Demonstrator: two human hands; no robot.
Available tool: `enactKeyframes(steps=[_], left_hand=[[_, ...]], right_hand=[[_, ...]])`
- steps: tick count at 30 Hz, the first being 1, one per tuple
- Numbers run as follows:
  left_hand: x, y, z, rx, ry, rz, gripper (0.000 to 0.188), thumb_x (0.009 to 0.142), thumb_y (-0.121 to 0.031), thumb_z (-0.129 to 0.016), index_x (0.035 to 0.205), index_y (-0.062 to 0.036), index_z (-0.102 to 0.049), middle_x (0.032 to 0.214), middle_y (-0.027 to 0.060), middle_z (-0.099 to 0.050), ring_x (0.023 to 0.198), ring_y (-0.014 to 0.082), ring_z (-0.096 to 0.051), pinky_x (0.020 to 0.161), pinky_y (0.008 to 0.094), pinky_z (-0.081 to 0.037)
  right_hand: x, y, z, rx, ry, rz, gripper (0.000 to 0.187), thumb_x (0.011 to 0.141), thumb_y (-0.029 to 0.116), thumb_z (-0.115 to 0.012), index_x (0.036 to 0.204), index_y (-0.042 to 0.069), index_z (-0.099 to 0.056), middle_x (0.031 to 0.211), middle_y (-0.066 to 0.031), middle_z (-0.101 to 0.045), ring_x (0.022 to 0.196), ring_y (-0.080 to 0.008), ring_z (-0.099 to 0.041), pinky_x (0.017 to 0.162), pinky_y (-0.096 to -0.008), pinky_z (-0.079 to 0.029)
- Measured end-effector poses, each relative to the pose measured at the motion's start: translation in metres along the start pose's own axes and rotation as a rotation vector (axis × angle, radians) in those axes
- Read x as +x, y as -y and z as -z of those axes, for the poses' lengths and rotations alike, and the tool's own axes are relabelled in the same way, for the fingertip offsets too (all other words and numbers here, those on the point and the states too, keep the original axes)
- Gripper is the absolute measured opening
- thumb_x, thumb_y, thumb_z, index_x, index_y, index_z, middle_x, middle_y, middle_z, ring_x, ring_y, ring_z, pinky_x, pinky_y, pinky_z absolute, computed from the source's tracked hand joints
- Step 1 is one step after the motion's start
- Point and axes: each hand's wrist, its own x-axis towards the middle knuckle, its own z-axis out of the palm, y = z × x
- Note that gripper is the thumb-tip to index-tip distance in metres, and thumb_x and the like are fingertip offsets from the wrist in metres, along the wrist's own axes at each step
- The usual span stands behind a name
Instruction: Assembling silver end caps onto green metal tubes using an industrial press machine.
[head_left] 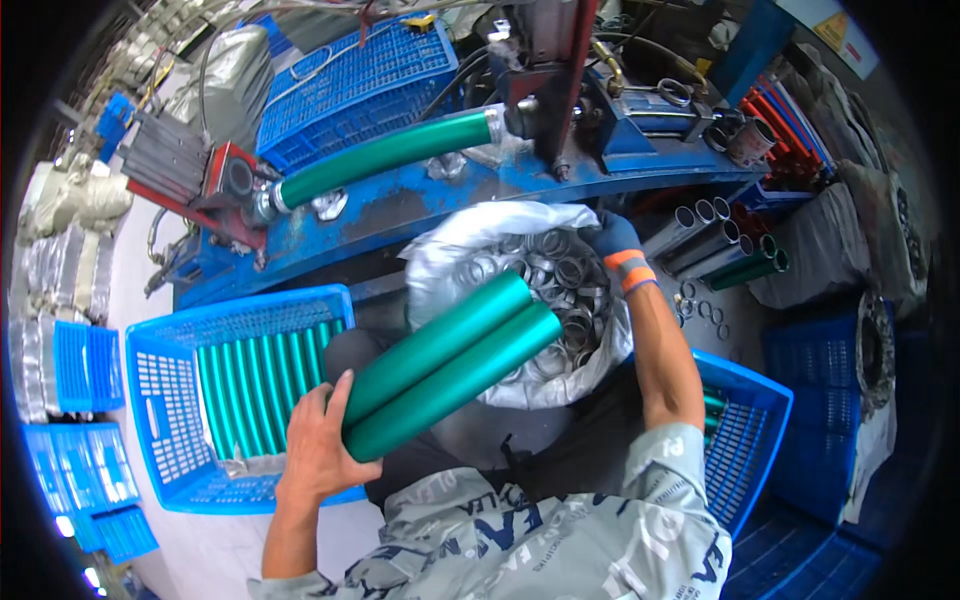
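Observation:
My bare left hand (325, 436) is closed around the lower ends of two shiny green tubes (465, 350). The tubes lie side by side and slant up to the right, over a white sack (440, 240) full of metal rings (578, 275). On my right hand (614, 236) is a dark blue glove with an orange and grey cuff. It is at the sack's far right rim; its fingers are hard to make out, and whether they grip anything does not show. Beyond the sack, another green tube (385, 160) sits lengthwise between the two ends of a blue machine bench (480, 190).
A blue crate (170, 490) at left holds several green tubes; another blue crate (770, 400) stands at right. Silver tubes (690, 225) and green tubes (750, 270) lie beneath the bench at right, near loose rings (705, 308). A large blue crate (350, 85) stands behind the bench.

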Motion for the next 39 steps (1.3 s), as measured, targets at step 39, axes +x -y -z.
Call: enactKeyframes(steps=[39], left_hand=[[0.234, -0.072, -0.181, -0.098, 0.147, -0.227, 0.139, 0.059, -0.075, -0.099, 0.171, -0.0102, -0.050, 0.155, 0.0321, -0.062, 0.146, 0.0518, -0.059, 0.127, 0.0607, -0.045]], right_hand=[[-0.270, 0.006, -0.140, -0.607, -0.435, 0.297, 0.049, 0.089, 0.028, -0.078, 0.136, 0.016, -0.079, 0.112, -0.0141, -0.084, 0.105, -0.0373, -0.079, 0.108, -0.0525, -0.055]])
